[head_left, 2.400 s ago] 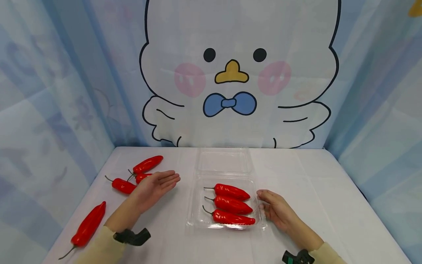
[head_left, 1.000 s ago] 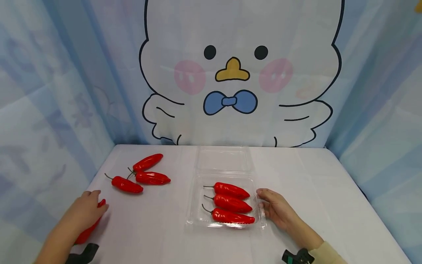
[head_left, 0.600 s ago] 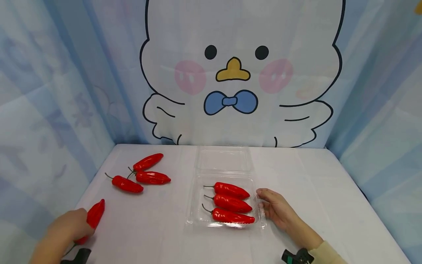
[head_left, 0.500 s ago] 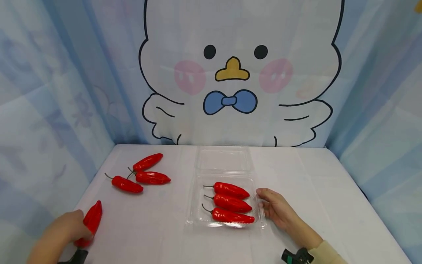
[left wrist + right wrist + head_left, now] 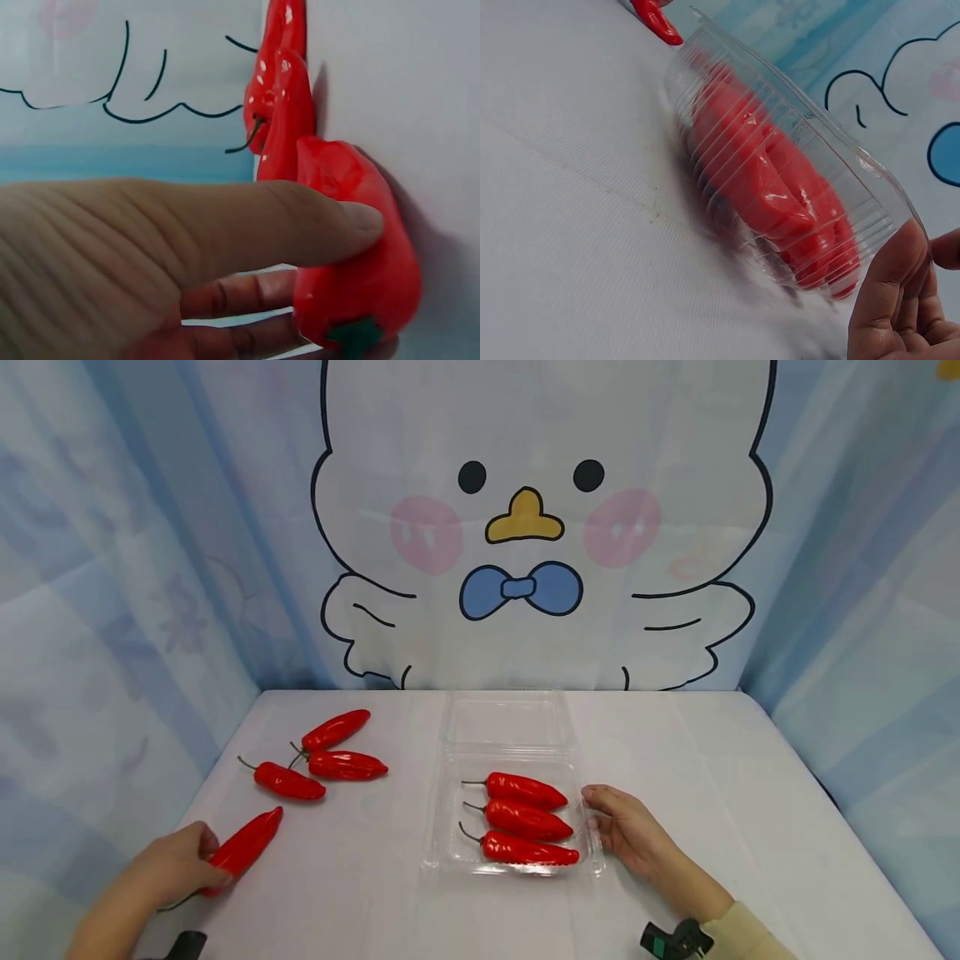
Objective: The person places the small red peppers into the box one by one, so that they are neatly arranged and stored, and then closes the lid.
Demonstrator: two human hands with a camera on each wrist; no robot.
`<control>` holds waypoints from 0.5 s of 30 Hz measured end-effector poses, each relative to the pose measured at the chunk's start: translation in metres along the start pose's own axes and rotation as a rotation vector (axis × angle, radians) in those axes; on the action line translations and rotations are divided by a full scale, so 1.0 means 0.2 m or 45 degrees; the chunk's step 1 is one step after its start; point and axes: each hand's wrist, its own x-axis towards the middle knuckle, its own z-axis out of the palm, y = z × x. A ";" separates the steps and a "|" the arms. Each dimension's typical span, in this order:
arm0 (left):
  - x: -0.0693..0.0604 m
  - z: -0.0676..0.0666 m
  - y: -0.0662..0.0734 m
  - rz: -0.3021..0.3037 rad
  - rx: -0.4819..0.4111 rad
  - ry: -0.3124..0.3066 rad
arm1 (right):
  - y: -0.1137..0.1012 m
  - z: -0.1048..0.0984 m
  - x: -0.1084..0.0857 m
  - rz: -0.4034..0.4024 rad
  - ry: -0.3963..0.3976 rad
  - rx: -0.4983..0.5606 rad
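My left hand [image 5: 176, 864] grips a red chili pepper [image 5: 251, 839] at the table's left side, the tip pointing away to the right. In the left wrist view the thumb [image 5: 322, 225] lies across this pepper, with fingers behind it. A clear plastic clamshell box [image 5: 437, 827] stands mid-table, its lid [image 5: 510, 724] folded back. Three red peppers lie in it side by side: a far one [image 5: 527, 790], a middle one [image 5: 528, 820] and a near one [image 5: 529, 849]. My right hand [image 5: 633, 835] pinches the box's right rim [image 5: 889, 180] between thumb and fingers.
Three more red peppers lie at the back left: one [image 5: 336, 729] farthest back, one [image 5: 347, 766] just in front, and one [image 5: 289, 781] to the left. A printed curtain [image 5: 525, 643] rises behind the white table [image 5: 720, 793], with curtains on both sides.
My left hand has left the back peppers, gone to the front-left pepper and taken hold of it. That pepper has shifted right and turned. My right hand stays on the box rim.
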 end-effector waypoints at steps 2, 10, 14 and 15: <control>0.02 0.00 0.03 0.039 -0.051 0.015 | 0.00 0.00 0.00 -0.005 0.000 0.001; 0.03 0.04 0.15 0.151 -0.225 0.093 | 0.00 -0.01 0.00 -0.009 -0.026 0.008; 0.03 0.05 0.19 0.212 -0.319 0.139 | 0.00 -0.02 0.00 -0.011 -0.041 0.011; 0.02 0.05 0.20 0.232 -0.345 0.147 | 0.00 -0.02 0.01 -0.011 -0.043 0.010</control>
